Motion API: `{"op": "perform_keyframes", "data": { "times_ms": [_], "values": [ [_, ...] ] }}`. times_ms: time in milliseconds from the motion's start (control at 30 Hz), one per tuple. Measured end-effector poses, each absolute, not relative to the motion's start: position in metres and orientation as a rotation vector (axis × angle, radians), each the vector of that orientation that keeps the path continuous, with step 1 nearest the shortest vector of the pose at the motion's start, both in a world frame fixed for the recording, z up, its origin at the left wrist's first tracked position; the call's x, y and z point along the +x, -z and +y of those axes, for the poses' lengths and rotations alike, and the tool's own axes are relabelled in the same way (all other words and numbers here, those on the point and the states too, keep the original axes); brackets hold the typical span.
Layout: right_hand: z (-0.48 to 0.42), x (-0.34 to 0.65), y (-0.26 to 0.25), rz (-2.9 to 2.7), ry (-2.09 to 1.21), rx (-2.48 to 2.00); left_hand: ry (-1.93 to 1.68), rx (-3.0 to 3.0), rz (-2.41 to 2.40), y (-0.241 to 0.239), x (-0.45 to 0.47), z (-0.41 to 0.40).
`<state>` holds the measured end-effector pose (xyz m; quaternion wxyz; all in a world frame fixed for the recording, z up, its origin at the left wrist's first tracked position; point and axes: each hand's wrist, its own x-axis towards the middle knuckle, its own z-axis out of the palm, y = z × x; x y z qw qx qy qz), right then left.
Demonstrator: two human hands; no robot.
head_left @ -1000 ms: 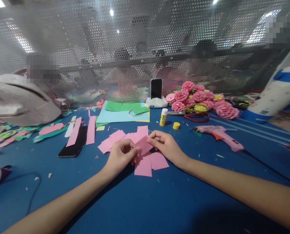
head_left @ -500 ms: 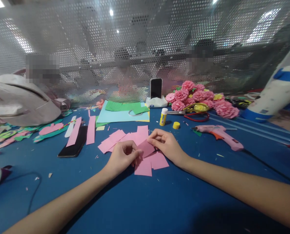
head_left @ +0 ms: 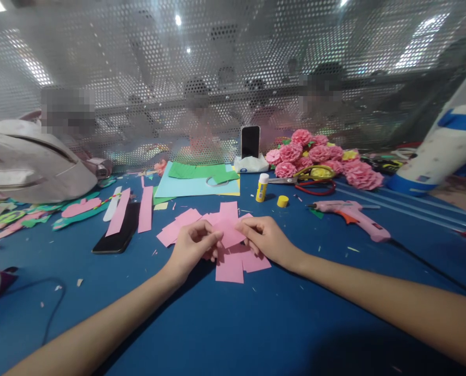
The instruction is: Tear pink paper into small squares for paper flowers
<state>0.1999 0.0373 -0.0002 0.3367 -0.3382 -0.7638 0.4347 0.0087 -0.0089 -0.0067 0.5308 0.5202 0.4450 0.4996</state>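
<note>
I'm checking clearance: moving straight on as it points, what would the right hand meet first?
First, the flat pink paper piece the right hand pinches; beyond, probably the left hand, though depth is unclear.

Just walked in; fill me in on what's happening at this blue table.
A person's left hand and right hand hold a pink paper sheet between them, above other pink pieces on the table. Beyond, a glue stick stands upright with a yellow cap beside it. A pink glue gun lies to the right.

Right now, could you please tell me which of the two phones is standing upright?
The far phone, at the white packet near the pink paper flowers; the other phone lies flat, partly under a pink strip.
</note>
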Motion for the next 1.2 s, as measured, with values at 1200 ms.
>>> {"op": "perform_keyframes", "data": {
  "times_ms": [1200],
  "values": [
    [0.047, 0.189, -0.009, -2.056, -1.131, -0.619, -1.29, 1.494, 1.031, 0.002, 0.008, 0.013]
  ]
}}
